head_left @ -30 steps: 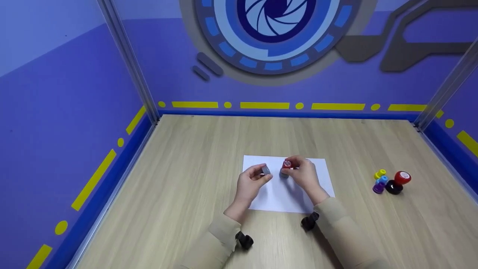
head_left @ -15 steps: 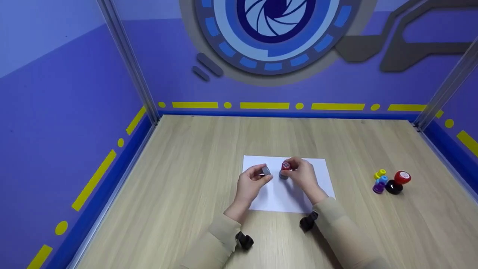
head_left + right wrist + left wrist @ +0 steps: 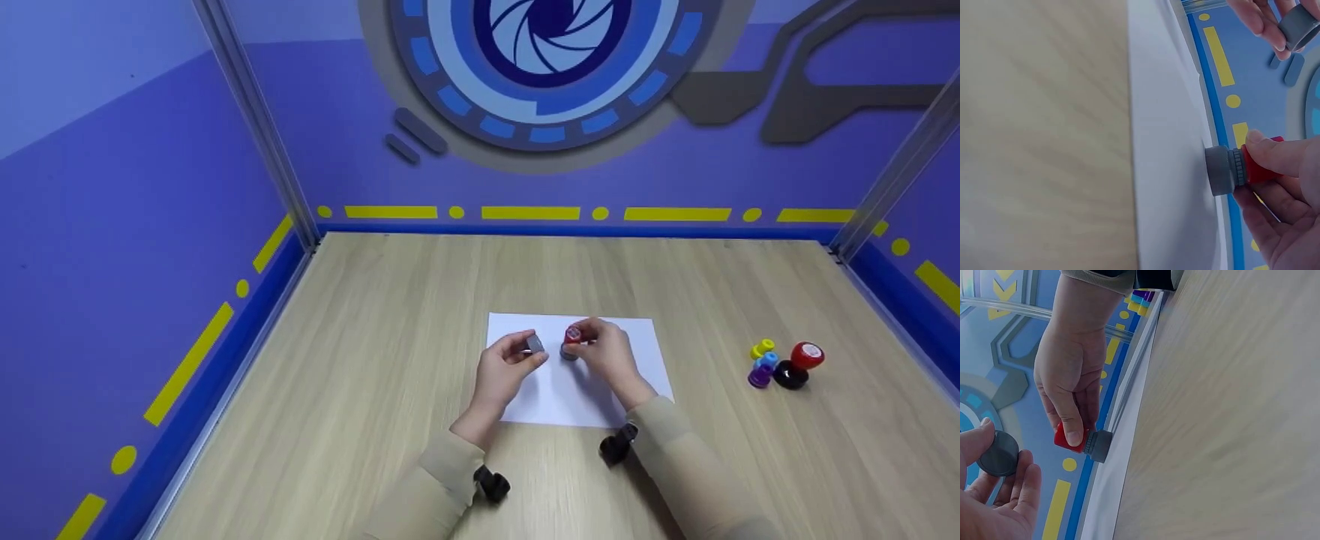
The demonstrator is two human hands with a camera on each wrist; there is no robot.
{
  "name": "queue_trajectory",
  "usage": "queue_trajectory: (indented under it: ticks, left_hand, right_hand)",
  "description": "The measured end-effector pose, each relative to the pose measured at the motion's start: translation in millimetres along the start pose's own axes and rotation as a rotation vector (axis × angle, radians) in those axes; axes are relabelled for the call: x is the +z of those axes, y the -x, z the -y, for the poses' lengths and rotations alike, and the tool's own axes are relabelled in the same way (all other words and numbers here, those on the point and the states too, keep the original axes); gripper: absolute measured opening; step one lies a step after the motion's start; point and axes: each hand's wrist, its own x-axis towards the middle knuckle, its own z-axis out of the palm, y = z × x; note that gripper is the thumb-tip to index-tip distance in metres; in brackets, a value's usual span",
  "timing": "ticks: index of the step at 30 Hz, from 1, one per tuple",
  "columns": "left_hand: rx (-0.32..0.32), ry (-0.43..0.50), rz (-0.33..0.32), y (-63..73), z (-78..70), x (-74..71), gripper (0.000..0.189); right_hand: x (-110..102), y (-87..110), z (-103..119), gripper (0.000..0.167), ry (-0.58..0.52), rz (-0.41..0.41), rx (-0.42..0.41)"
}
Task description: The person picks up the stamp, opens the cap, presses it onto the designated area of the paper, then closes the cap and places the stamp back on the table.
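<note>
My right hand (image 3: 611, 354) pinches a small stamp (image 3: 1220, 171) by its red handle between thumb and fingers. The grey base of the stamp points down, right at the surface of a white sheet of paper (image 3: 577, 405). To the left, my left hand (image 3: 500, 375) holds a round grey cap (image 3: 999, 454) by its edges, above the paper. Seen from the right wrist, the cap's hollow side shows. What lies on the paper directly beneath the stamp is hidden.
Over on the right of the wooden table (image 3: 375, 322) stand a yellow stamp (image 3: 763, 349), a light blue one (image 3: 766, 361) and a purple one (image 3: 760, 377). Beside them is a larger stamp (image 3: 792, 375) with a black base and red knob. Printed walls (image 3: 135, 262) enclose the table.
My right hand has shifted very slightly left and toward me with the stamp. The left hand keeps the cap in the same place.
</note>
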Motion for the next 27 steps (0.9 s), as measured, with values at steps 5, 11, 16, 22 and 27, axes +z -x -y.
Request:
queue_trajectory:
  ticks: [5,11,16,22,27]
  left_hand:
    - [0.001,0.035,-0.006,-2.5,0.2,0.4,0.041]
    - [0.002,0.017,-0.019,-1.0,-0.3,0.3,0.041]
    - [0.017,0.003,-0.021,0.1,1.1,0.0,0.043]
    - [0.002,-0.015,-0.007,1.1,4.3,-2.2,0.044]
    - [-0.003,-0.018,-0.005,-0.9,5.3,-1.9,0.044]
  right_hand:
    - [0.2,-2.3,-0.3,0.026,0.012,-0.002,-0.004]
    - [-0.1,-1.9,0.2,0.028,0.028,0.018,0.013]
    - [-0.1,-0.2,0.5,0.029,0.019,0.030,0.031]
    - [1.5,0.1,-0.6,0.028,-0.003,0.048,0.044]
    - [-1.1,-1.5,0.3,0.029,0.004,0.057,0.059]
